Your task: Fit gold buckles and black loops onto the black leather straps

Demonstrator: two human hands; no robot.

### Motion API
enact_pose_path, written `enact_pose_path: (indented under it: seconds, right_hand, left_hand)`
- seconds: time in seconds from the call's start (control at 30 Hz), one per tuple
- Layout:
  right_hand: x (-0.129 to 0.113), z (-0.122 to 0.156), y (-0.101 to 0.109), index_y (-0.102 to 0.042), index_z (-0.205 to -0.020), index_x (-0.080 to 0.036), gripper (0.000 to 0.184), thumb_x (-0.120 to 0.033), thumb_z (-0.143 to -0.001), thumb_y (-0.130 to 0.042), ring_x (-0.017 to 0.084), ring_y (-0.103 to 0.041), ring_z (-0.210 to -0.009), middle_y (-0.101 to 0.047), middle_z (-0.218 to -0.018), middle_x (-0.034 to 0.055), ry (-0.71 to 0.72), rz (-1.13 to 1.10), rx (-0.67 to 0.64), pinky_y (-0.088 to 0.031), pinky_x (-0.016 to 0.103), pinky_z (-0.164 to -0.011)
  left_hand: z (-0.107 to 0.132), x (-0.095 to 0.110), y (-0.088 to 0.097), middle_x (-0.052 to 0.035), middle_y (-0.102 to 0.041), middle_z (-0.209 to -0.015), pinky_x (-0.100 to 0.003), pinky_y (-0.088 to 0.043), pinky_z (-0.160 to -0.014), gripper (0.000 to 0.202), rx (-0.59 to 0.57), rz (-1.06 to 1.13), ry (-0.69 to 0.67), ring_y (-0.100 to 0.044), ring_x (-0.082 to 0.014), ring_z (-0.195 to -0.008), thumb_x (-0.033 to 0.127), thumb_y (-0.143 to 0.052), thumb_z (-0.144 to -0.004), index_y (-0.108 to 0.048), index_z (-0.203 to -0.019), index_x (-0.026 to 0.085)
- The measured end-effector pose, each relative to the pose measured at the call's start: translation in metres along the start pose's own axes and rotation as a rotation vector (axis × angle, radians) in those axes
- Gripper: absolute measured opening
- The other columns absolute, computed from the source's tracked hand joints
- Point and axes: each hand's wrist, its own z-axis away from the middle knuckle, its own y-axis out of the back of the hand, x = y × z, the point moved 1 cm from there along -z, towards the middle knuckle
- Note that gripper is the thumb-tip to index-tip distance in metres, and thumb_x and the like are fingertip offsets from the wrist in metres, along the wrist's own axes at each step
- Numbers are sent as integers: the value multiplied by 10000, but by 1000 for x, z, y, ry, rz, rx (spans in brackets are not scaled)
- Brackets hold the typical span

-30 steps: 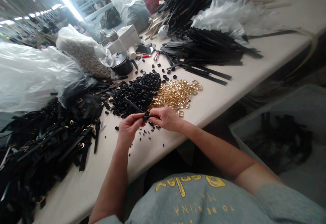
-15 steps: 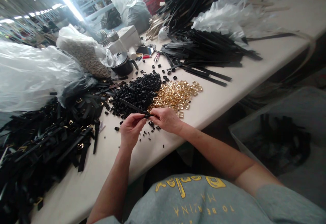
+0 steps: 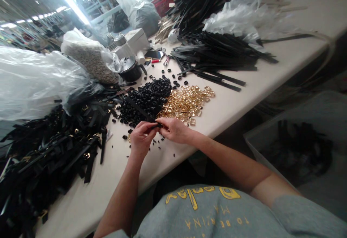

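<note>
Both my left hand point(image 3: 141, 137) and my right hand point(image 3: 175, 129) are closed on one black strap point(image 3: 137, 106), their fingertips almost meeting. The strap's free end slants up and left over a heap of small black loops point(image 3: 151, 95). What lies between the fingertips is too small and covered to make out. Just beyond my right hand spreads a pile of gold buckles point(image 3: 187, 100). A few black loops and tiny black bits lie on the table near my wrists.
To the left, black straps with gold buckles point(image 3: 62, 147) are heaped on the pale table point(image 3: 114, 191). Long black strips point(image 3: 214, 52) lie at the back right. A black pot point(image 3: 130, 68), a phone point(image 3: 155, 54) and plastic bags stand behind. A translucent bin point(image 3: 295, 147) is below right.
My left hand has turned slightly and shifted a little right, closer to the right hand. The strap's free end has tilted more steeply. The piles look the same.
</note>
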Motion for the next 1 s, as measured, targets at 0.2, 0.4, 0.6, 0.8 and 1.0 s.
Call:
enact_pose_path:
  seconds: [0.2, 0.4, 0.6, 0.8, 1.0]
  right_hand:
    - [-2, -1, 3, -660, -938, -139, 128, -235, -894, -589, 115, -544, -652, -631, -724, 1, -65, -91, 85, -374, 225, -621]
    - [-4, -1, 3, -671, -913, -145, 114, -186, -877, -570, 84, -526, -592, -649, -690, -16, -134, -155, 122, -353, 202, -580]
    - [-11, 2, 3, -692, -862, -140, 110, -171, -852, -587, 71, -478, -551, -620, -625, -32, -131, -136, 47, -322, 199, -553]
    - [-14, 2, 5, -711, -910, -142, 146, -153, -866, -573, 77, -525, -573, -646, -643, -28, -123, -128, -120, -336, 195, -574]
    - [-20, -2, 6, -725, -855, -158, 148, -159, -839, -578, 92, -518, -588, -653, -661, -15, -148, 53, -85, -314, 214, -584]
  left_hand:
    - [1, 0, -4, -29, -689, -863, -224, -499, -650, 161, 23, 95, 35, -619, -118, -723, 297, -742, -767, -754, -902, 209]
    - [-4, 4, -5, -6, -675, -694, -210, -508, -563, 340, 80, 517, 397, -629, -108, -581, 396, -826, -650, -650, -810, 153]
    - [-8, 3, 0, 22, -624, -622, -143, -448, -491, 396, 22, 751, 531, -560, -54, -511, 381, -842, -629, -708, -919, 147]
    - [-6, 5, 2, 10, -636, -633, -115, -421, -426, 237, -76, 901, 752, -515, -29, -465, 278, -829, -612, -697, -721, 115]
    - [-4, 5, 3, 8, -637, -599, -98, -445, -436, 112, -87, 975, 877, -501, -18, -433, 207, -750, -678, -686, -681, 115]
